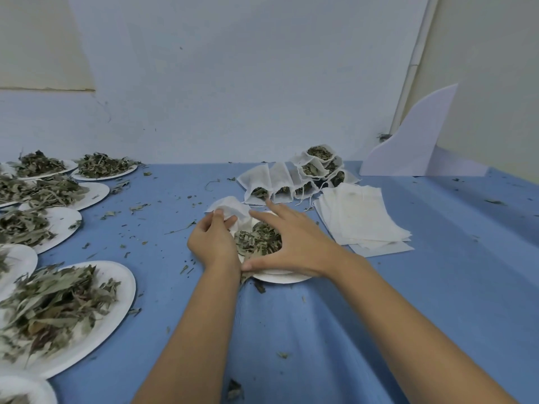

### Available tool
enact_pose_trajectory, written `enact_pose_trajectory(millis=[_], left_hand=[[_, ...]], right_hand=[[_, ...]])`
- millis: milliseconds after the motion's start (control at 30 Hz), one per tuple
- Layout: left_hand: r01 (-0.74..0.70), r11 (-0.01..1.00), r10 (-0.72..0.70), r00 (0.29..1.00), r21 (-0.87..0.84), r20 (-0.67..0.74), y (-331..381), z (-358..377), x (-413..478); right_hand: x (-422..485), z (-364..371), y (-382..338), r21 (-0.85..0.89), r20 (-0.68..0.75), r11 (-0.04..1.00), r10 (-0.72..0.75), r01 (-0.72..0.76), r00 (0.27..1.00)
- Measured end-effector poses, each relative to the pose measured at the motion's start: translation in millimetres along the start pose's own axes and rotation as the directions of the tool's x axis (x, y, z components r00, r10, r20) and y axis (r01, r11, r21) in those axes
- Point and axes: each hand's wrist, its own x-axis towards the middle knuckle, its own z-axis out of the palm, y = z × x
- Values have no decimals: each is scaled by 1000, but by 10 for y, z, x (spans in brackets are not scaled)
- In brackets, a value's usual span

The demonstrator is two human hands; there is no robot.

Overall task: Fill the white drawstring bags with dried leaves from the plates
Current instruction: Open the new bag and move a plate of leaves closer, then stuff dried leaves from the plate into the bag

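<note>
Head view: my L hand pinches the open bag w/ thumb and curled fingers, at the far-left rim of the plate. R hand is spread wide over the leaves on it, fingers nearly straight, gripping nothing. Filled bags lie behind, empty bags to the right, other plates far left.
</note>
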Motion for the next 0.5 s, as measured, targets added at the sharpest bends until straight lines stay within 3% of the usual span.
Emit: enact_pose_trajectory(millis=[267, 500], left_hand=[[27, 1000, -27, 999, -11, -19, -36, 13, 14], [12, 1000, -12, 1000, 12, -18, 55, 5, -1]], right_hand=[[49, 52, 79, 109, 14, 994, 11, -12, 1000], [75, 69, 110, 151, -107, 987, 78, -61, 991]])
